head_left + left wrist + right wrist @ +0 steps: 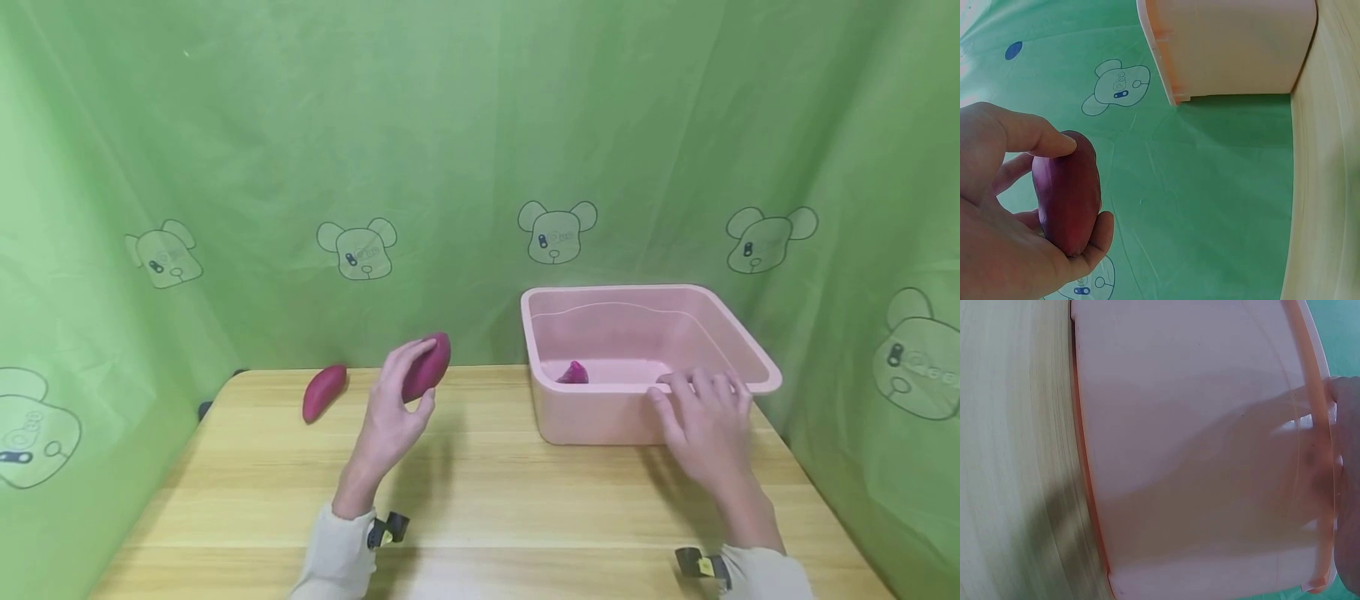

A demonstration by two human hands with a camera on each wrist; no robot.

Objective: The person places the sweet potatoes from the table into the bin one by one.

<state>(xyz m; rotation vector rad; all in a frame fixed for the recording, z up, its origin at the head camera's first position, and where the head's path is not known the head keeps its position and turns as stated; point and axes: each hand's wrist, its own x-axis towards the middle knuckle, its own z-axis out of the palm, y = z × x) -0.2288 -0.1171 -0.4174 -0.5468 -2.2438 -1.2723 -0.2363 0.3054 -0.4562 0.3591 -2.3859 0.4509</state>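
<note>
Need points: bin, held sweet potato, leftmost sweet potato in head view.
Bin (596, 417): head view, outside of the near wall.
Held sweet potato (1067, 195): left wrist view, middle of the visible skin.
Leftmost sweet potato (324, 393): head view, middle of its upper side.

On the table (487, 500), sweet potato (325, 393) left, basin (592, 417) right with small item (574, 374) inside, curtain (450, 150) behind

Green curtain (450, 125), printed bear heads (557, 237); wooden table (517, 508).
</note>
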